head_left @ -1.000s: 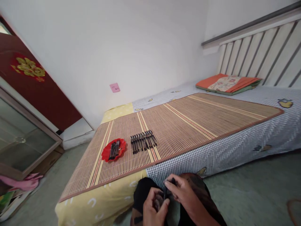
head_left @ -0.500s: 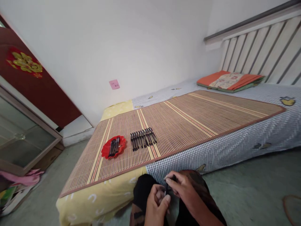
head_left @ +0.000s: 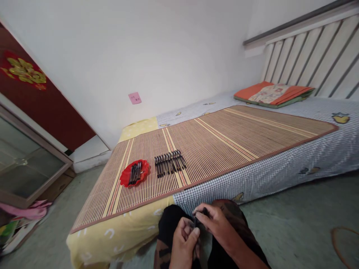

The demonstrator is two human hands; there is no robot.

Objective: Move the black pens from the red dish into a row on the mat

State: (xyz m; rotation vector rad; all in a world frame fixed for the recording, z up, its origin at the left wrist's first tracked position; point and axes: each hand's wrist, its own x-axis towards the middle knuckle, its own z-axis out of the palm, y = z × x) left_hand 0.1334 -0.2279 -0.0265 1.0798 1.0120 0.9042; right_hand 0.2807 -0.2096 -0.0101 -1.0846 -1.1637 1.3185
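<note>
My left hand [head_left: 183,239] is closed around the lower end of a slim black pen [head_left: 195,223], above my knees. The fingertips of my right hand [head_left: 211,220] pinch the pen's upper end. A short black piece [head_left: 206,212], perhaps a pen cap, pokes out between the right fingers; its shape is mostly hidden. On the bamboo mat, several dark pens [head_left: 169,164] lie side by side in a row, shiny ends away from me. Left of them a red scalloped plate [head_left: 123,181] holds several more dark pens [head_left: 135,173].
The striped bamboo mat [head_left: 218,149] covers most of a low bed with a checked and yellow sheet [head_left: 117,231]. A folded orange cloth [head_left: 297,95] lies by the white slatted headboard [head_left: 316,56]. A cabinet [head_left: 33,168] stands at left, with pink cloth [head_left: 33,210] on the floor below.
Both hands stay together at the pen and have shifted very slightly left in view. Less of the pen shows between them. The pens on the mat and the plate stay put.
</note>
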